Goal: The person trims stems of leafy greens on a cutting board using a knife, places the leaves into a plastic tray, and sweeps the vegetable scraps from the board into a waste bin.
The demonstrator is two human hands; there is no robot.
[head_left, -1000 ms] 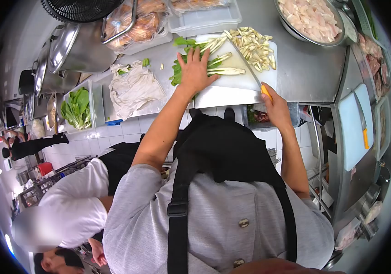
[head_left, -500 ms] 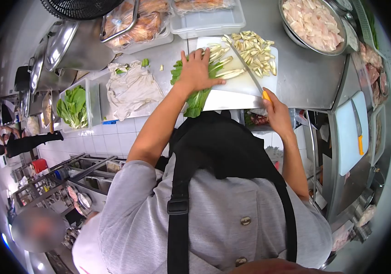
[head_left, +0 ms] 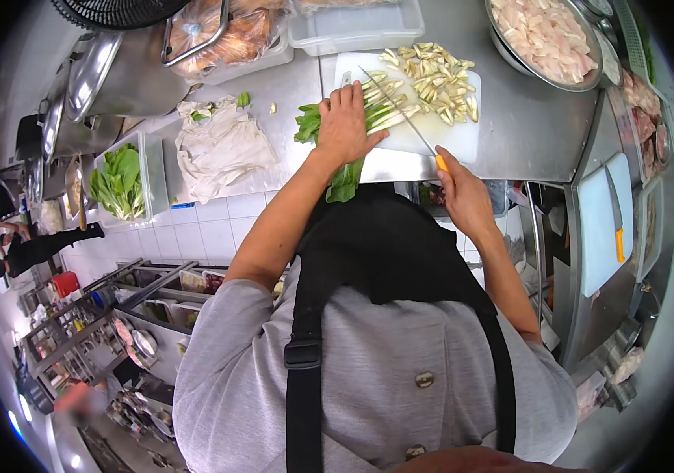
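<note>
A white cutting board (head_left: 461,147) lies on the steel counter in front of me. My left hand (head_left: 343,128) presses down on a bunch of leafy greens (head_left: 345,181), fingers close together and thumb out to the right. The pale stalks (head_left: 385,117) stick out from under it to the right, and leaves hang past the counter's near edge. My right hand (head_left: 467,195) grips the yellow handle of a kitchen knife (head_left: 413,126). Its blade slants up and left across the stalks. Cut stalk pieces (head_left: 439,79) are heaped on the board's far right.
Left of the board lie a crumpled white cloth (head_left: 222,150) and a clear tub of whole greens (head_left: 120,185). Pale meat pieces (head_left: 545,39) fill a metal bowl at back right. Another yellow-handled knife (head_left: 618,221) rests on a second board (head_left: 598,244). Plastic containers (head_left: 356,37) stand behind.
The knife has shifted left, from beside the cut pieces to over the stalks. My left hand's fingers have drawn closer together on the greens.
</note>
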